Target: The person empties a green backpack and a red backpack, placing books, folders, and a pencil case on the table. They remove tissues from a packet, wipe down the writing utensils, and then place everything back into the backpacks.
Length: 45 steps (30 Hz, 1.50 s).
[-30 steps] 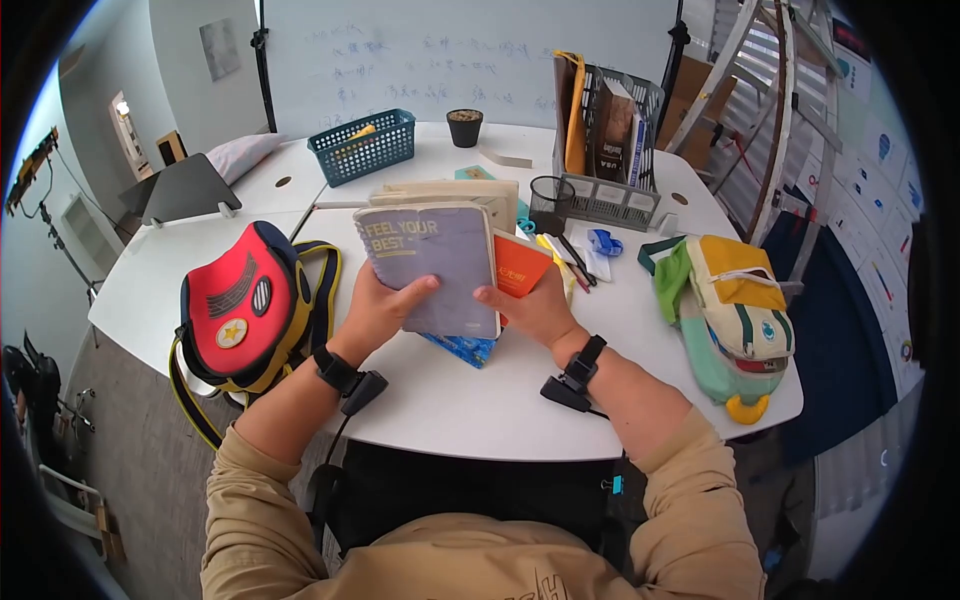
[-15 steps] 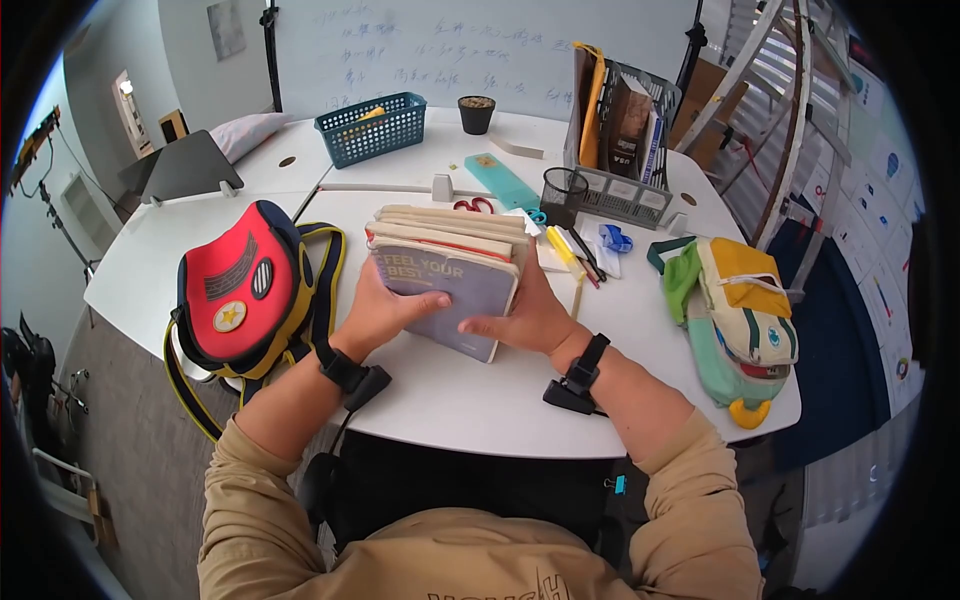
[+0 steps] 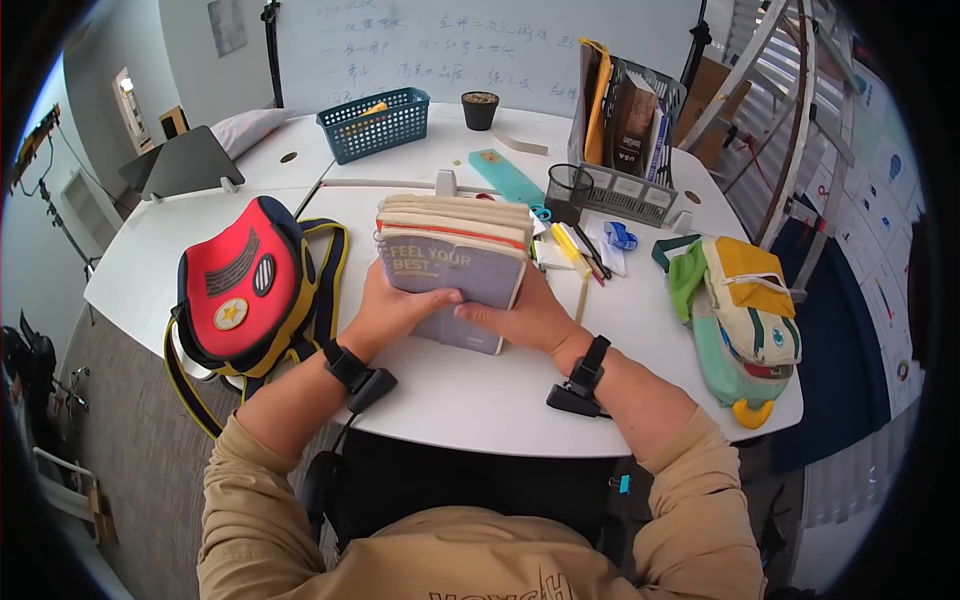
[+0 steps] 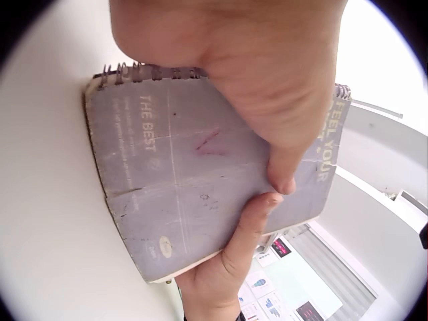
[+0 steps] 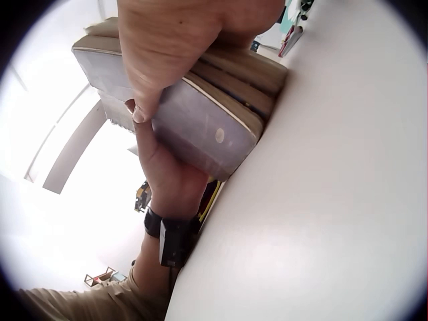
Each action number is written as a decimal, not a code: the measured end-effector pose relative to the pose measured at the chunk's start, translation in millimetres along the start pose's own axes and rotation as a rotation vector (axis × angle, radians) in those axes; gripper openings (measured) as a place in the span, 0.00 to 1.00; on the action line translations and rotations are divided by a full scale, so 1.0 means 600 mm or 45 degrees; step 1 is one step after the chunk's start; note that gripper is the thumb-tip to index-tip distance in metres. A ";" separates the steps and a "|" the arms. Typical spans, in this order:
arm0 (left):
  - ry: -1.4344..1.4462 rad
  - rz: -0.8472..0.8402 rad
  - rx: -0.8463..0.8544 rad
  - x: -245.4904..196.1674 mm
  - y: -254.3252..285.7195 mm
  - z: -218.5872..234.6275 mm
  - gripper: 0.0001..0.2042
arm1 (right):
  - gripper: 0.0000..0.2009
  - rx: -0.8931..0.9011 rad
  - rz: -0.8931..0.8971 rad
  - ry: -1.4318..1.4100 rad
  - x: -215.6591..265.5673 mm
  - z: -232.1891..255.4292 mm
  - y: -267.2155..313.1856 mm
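A stack of notebooks stands upright on its lower edge at the table's middle, gripped from both sides. Frontmost is a purple spiral notebook printed "FEEL YOUR BEST", with a thin red-orange edge showing behind it. My left hand holds the spiral side, its thumb across the purple cover. From the other side my right hand clasps the stack, thumb on the same cover. In the left wrist view the two thumb tips meet over the purple cover. The fingers behind the stack are hidden.
A red backpack lies left, a green, cream and yellow backpack right. Behind the stack are a teal case, a mesh pen cup, several pens, a blue basket, a potted plant and a grey file rack.
The notebooks, earlier raised and fanned with orange and blue covers showing, have come down to the table and been squared into an even stack between both hands.
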<state>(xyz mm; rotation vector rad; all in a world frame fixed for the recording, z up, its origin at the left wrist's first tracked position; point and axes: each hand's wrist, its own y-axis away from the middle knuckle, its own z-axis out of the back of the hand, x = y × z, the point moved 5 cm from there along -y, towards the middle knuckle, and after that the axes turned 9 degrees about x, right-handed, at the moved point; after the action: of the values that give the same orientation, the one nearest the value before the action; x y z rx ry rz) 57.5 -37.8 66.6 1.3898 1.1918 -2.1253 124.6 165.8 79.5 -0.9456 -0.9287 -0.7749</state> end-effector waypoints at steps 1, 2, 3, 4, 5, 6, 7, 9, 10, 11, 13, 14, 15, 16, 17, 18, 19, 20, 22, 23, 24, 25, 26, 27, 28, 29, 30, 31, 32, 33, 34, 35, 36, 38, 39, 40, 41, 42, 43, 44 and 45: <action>-0.032 0.019 -0.006 -0.001 0.001 0.001 0.36 | 0.52 -0.021 -0.015 -0.008 -0.001 0.001 0.001; -0.062 0.039 -0.012 -0.002 0.003 0.002 0.35 | 0.50 -0.041 -0.030 -0.017 -0.002 0.001 0.003; -0.063 0.075 -0.042 -0.003 0.004 0.005 0.33 | 0.49 -0.063 -0.045 -0.025 -0.004 0.003 0.006; -0.063 0.109 -0.071 -0.010 0.005 0.007 0.32 | 0.47 -0.041 -0.083 0.036 -0.011 0.002 0.008; -0.064 0.144 -0.100 -0.013 0.004 0.007 0.30 | 0.46 -0.018 -0.120 0.098 -0.022 0.003 0.009; 0.081 0.108 -0.188 -0.011 0.004 0.010 0.29 | 0.44 0.005 -0.157 0.158 -0.030 0.003 0.011; 0.226 0.074 -0.276 -0.008 0.005 0.013 0.28 | 0.43 -0.001 -0.173 0.051 -0.033 0.003 0.010; 0.322 -0.001 -0.400 -0.006 0.009 0.021 0.26 | 0.39 -0.011 -0.201 -0.165 -0.036 0.000 0.007; 0.275 -0.040 -0.437 -0.008 0.010 0.025 0.25 | 0.38 -0.020 -0.183 -0.129 -0.034 -0.001 0.005; 0.229 -0.079 -0.475 -0.010 0.013 0.028 0.25 | 0.37 -0.028 -0.166 -0.093 -0.031 -0.002 0.003; 0.138 -0.102 -0.420 -0.016 0.015 0.028 0.26 | 0.36 -0.050 -0.143 -0.088 -0.031 0.000 0.004; 0.094 -0.113 -0.394 -0.020 0.015 0.028 0.26 | 0.36 -0.062 -0.139 -0.120 -0.037 0.001 0.005; 0.231 -0.076 -0.418 -0.017 0.013 0.028 0.27 | 0.36 -0.071 -0.135 -0.151 -0.041 0.003 0.006; 0.368 -0.037 -0.444 -0.016 0.010 0.024 0.28 | 0.37 -0.057 -0.134 -0.175 -0.031 0.003 0.008; 0.505 0.003 -0.471 -0.016 0.008 0.020 0.28 | 0.37 -0.041 -0.134 -0.199 -0.017 0.004 0.010; 0.563 0.016 -0.499 -0.020 0.005 0.015 0.29 | 0.38 -0.025 -0.132 -0.224 -0.009 0.003 0.010; 0.620 0.028 -0.526 -0.024 0.001 0.009 0.30 | 0.38 -0.038 -0.125 -0.353 -0.019 0.002 0.009; 0.676 0.035 -0.551 -0.030 -0.004 0.004 0.30 | 0.38 -0.050 -0.114 -0.480 -0.036 0.001 0.006; 0.774 0.112 -0.583 -0.041 -0.005 -0.014 0.31 | 0.37 -0.060 -0.143 -0.717 -0.043 -0.004 0.005; 0.825 0.153 -0.598 -0.044 -0.004 -0.024 0.31 | 0.36 -0.059 -0.186 -0.828 -0.037 -0.010 0.008; 0.840 0.168 -0.613 -0.048 -0.005 -0.031 0.31 | 0.36 -0.060 -0.229 -0.940 -0.034 -0.015 0.009; 0.856 0.182 -0.628 -0.050 -0.006 -0.037 0.31 | 0.34 -0.071 -0.218 -0.956 -0.033 -0.015 0.007; 0.873 0.197 -0.643 -0.050 -0.006 -0.041 0.31 | 0.33 -0.082 -0.209 -0.973 -0.033 -0.015 0.006; 0.832 0.212 -0.649 -0.048 -0.004 -0.042 0.31 | 0.32 -0.093 -0.203 -0.990 -0.033 -0.016 0.006; 0.793 0.227 -0.656 -0.044 -0.003 -0.044 0.32 | 0.32 -0.112 -0.209 -0.962 -0.033 -0.014 0.006; 0.753 0.240 -0.662 -0.040 -0.002 -0.045 0.32 | 0.31 -0.130 -0.215 -0.933 -0.033 -0.011 0.004; 0.781 0.249 -0.651 -0.036 0.001 -0.048 0.31 | 0.31 -0.149 -0.219 -0.902 -0.032 -0.008 0.003; 0.808 0.256 -0.640 -0.033 0.005 -0.052 0.31 | 0.31 -0.164 -0.232 -0.898 -0.032 -0.005 0.003; 0.833 0.265 -0.629 -0.031 0.008 -0.054 0.30 | 0.31 -0.180 -0.244 -0.895 -0.032 -0.001 0.004; 0.785 0.318 -0.578 -0.027 0.010 -0.054 0.29 | 0.31 -0.194 -0.256 -0.894 -0.033 0.002 0.004; 0.736 0.374 -0.531 -0.024 0.015 -0.051 0.28 | 0.31 -0.210 -0.264 -0.899 -0.035 0.005 0.005; 0.684 0.430 -0.488 -0.023 0.022 -0.047 0.27 | 0.31 -0.221 -0.272 -0.907 -0.041 0.010 0.007; 0.567 0.432 -0.361 -0.029 0.027 -0.042 0.29 | 0.31 -0.230 -0.281 -0.918 -0.047 0.015 0.009; 0.322 0.435 -0.113 -0.052 0.041 -0.025 0.32 | 0.32 -0.266 -0.272 -0.932 -0.056 0.029 0.012; 0.073 0.391 -0.052 -0.075 0.058 -0.011 0.34 | 0.32 -0.279 -0.266 -0.943 -0.060 0.034 0.012; -0.178 0.350 0.009 -0.105 0.082 0.003 0.37 | 0.33 -0.278 -0.224 -0.926 -0.055 0.036 0.011; -0.431 0.316 0.068 -0.136 0.107 0.019 0.40 | 0.32 -0.287 -0.217 -0.913 -0.059 0.040 0.011; -0.595 0.298 0.134 -0.163 0.126 0.042 0.46 | 0.32 -0.292 -0.219 -0.906 -0.061 0.042 0.012; -0.713 0.218 0.028 -0.182 0.150 0.068 0.46 | 0.31 -0.297 -0.218 -0.897 -0.060 0.044 0.012; -1.033 0.198 -0.046 -0.215 0.170 0.089 0.47 | 0.31 -0.302 -0.225 -0.876 -0.057 0.044 0.011; -1.349 0.177 -0.115 -0.250 0.189 0.107 0.48 | 0.30 -0.312 -0.233 -0.852 -0.053 0.044 0.012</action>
<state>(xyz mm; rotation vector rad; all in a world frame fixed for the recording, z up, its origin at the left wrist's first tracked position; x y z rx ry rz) 164.6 -179.6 155.9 0.1581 0.6881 -2.1489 109.8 197.0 55.9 -1.3898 -1.5405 -0.7460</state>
